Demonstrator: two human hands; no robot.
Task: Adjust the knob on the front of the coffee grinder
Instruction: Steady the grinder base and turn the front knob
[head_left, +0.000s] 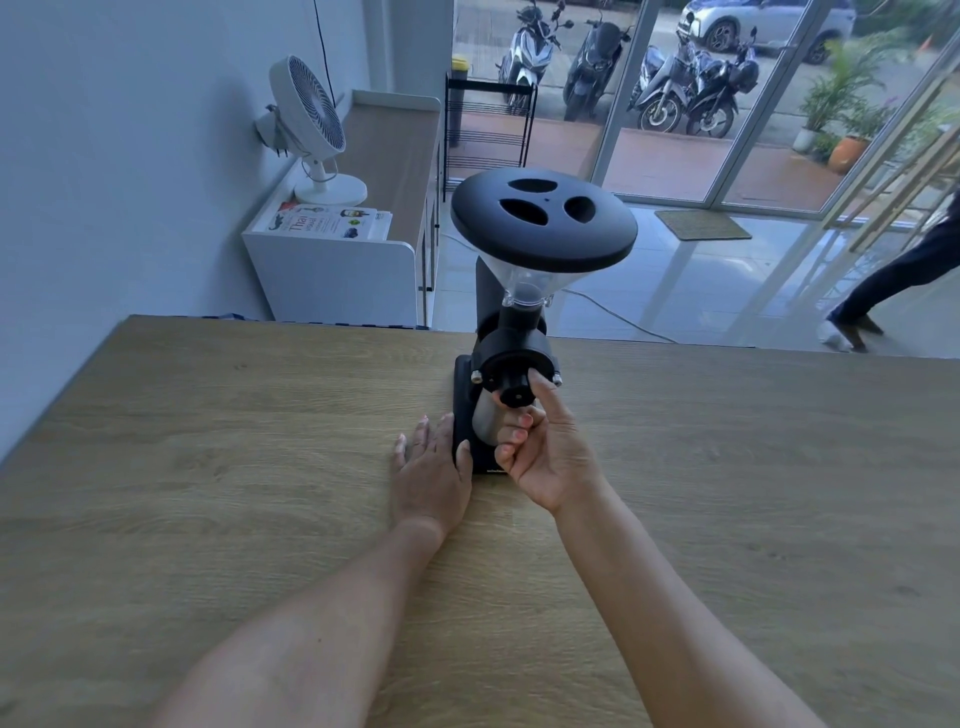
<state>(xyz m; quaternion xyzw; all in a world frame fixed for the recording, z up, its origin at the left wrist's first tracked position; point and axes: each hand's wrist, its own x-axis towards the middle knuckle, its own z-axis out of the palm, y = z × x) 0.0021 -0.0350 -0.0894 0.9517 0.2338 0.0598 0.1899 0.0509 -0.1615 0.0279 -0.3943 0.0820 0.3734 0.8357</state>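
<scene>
At the upper left of the frame a white desk fan stands on a low white cabinet, with a stack of magazines just in front of its base. Below them, the wooden table fills the lower frame.

Left of centre, your left hand lies flat and open on the table, fingers spread, its thumb side touching the black base of the coffee grinder. It grips nothing; it looks placed to steady the machine.

At centre the grinder stands upright near the table's far edge, its black hopper lid topping a clear funnel. The knob sits on the front of the round grinding head and faces you, its axis pointing roughly toward the camera, with a metal cup just beneath it.

Just right of centre, your right hand is raised to the knob. The forefinger rests on the knob's right edge, the thumb appears to meet its left side, and the other fingers curl below. This is the nearer hand and the one on the knob; judging from that pinch, a turn calls for rotating the wrist about that camera-facing axis.

At far right, beyond the table, another person's leg crosses the tiled floor before the glass doors.
</scene>
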